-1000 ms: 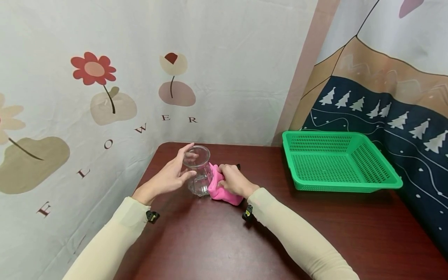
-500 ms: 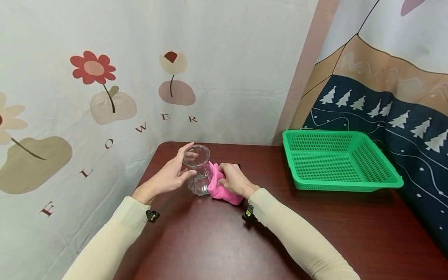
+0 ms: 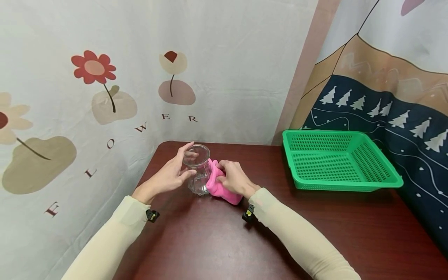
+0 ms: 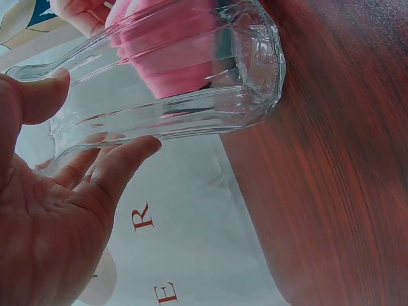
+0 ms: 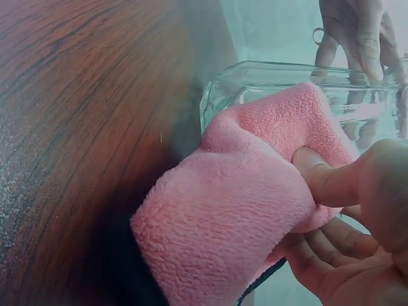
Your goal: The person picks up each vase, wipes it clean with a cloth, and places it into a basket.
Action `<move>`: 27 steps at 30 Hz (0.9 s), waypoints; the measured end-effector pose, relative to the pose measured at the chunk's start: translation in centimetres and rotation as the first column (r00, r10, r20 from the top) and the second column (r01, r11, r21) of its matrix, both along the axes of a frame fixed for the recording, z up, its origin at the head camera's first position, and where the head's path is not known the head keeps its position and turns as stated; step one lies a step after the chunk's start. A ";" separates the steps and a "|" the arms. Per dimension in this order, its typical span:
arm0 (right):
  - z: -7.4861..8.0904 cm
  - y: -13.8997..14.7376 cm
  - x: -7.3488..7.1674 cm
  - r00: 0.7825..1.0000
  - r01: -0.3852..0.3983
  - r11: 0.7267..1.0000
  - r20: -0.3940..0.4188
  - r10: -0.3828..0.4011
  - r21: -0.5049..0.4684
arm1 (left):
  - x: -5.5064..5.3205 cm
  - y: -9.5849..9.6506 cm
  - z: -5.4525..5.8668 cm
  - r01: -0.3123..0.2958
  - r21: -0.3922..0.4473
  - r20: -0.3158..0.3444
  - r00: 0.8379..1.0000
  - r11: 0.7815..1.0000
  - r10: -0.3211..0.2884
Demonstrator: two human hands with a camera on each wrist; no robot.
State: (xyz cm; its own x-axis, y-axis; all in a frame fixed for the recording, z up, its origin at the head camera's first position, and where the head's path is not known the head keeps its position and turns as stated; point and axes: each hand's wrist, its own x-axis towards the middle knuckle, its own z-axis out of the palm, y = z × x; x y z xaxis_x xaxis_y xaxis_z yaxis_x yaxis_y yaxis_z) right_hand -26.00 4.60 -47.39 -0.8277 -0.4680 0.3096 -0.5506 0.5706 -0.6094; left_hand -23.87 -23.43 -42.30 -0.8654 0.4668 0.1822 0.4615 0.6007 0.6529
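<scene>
A clear glass vase [image 3: 200,182] with a flared rim and faceted sides stands upright on the table. My left hand [image 3: 167,175] holds it near the neck, thumb on the near side and fingers round the far side. In my right hand [image 3: 236,179] is a fluffy pink cloth [image 3: 224,193], pinched between thumb and fingers. The cloth [image 5: 217,204] lies against the right side of the vase in the right wrist view. Through the glass [image 4: 258,64], the left wrist view shows the pink cloth behind it. Part of the right hand's fingers is hidden by the cloth.
A green plastic basket [image 3: 343,182] with perforated walls sits at the right back of the dark red-brown table [image 3: 196,241]. A pale curtain [image 3: 231,77] with printed flowers hangs right behind the table's far edge and along its left side.
The right hand and the pink cloth have shifted slightly up and to the left along the vase's side. The left hand and the vase hold nearly still.
</scene>
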 end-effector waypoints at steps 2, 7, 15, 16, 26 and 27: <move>0.1 0.0 0.0 1.000 0.000 1.000 -0.001 0.000 -0.016 | 0.0 0.0 0.0 0.002 0.002 -0.002 1.000 1.000 -0.002; 0.2 -0.1 0.1 1.000 0.010 0.998 0.002 -0.010 -0.059 | 0.0 0.0 0.1 0.003 0.001 -0.010 1.000 1.000 -0.003; 0.9 -0.2 0.2 1.000 0.030 0.993 -0.002 -0.031 -0.116 | 0.1 0.1 0.2 0.002 -0.007 -0.024 1.000 1.000 -0.002; 1.1 -0.2 0.2 0.999 0.032 0.992 -0.008 -0.033 -0.118 | 0.1 0.1 0.2 0.002 -0.009 -0.025 1.000 1.000 -0.002; 2.1 -0.4 0.2 1.000 0.011 0.977 -0.026 -0.017 -0.212 | 0.0 0.0 0.2 0.019 -0.003 -0.056 0.998 1.000 -0.020; 2.2 -0.4 0.2 0.999 0.013 0.975 -0.026 -0.019 -0.222 | 0.0 0.0 0.2 0.022 -0.001 -0.059 0.998 1.000 -0.022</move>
